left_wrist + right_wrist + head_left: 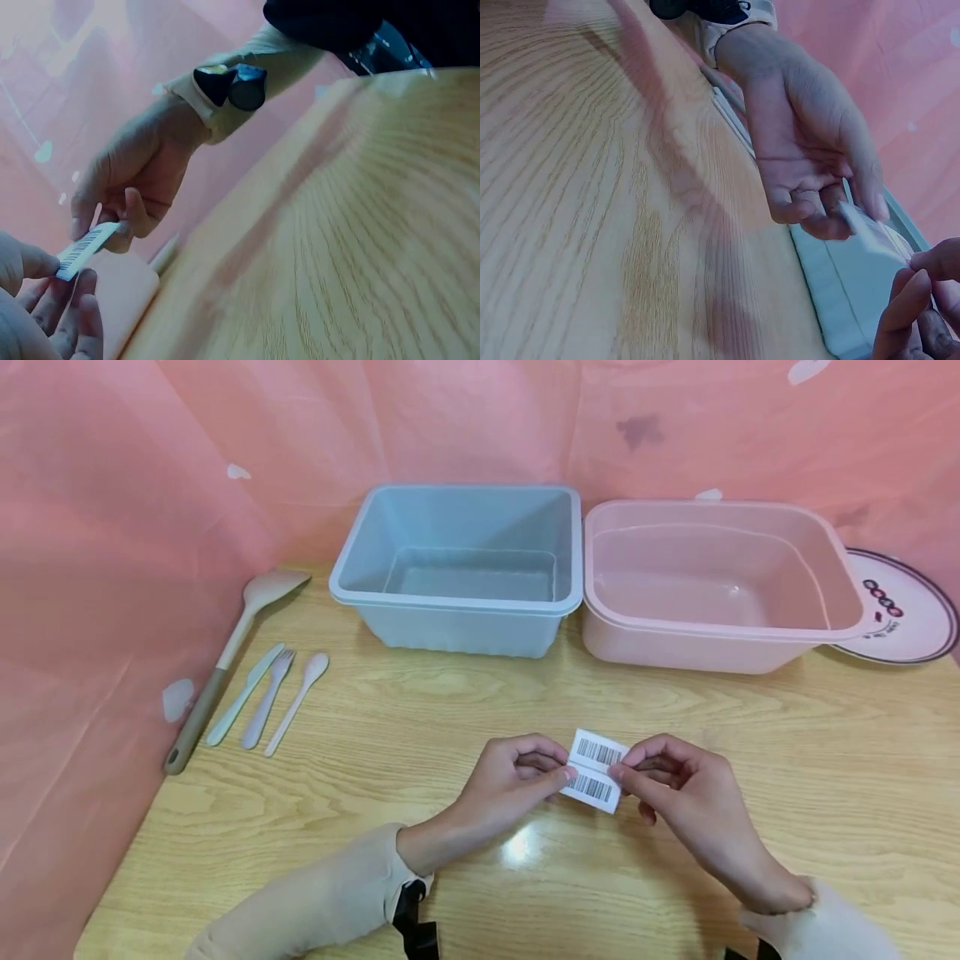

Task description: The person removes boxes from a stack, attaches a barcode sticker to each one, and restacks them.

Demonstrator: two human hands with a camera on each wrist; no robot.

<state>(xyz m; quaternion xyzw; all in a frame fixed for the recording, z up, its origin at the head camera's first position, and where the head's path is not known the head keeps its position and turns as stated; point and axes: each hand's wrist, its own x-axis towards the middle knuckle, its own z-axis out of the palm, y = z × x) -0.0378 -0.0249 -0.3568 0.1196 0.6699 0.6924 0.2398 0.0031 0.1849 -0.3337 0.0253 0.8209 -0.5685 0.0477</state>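
A small white label (595, 769) printed with two barcodes is held in the air over the table by both hands. The left hand (498, 781) pinches its left edge between thumb and fingers. At the opposite edge, the right hand (701, 797) pinches it the same way. Seen edge-on in the left wrist view, the label (86, 250) spans the gap between the two thumbs. In the right wrist view the label (874, 236) looks thin and pale, and its print is hard to make out.
A blue-grey basin (457, 625) and a pink basin (697, 647) stand side by side at the back. A round plate (911, 610) lies partly behind the pink one. To the left are a ladle (236, 639), a knife (243, 695), a fork (266, 700) and a spoon (298, 700).
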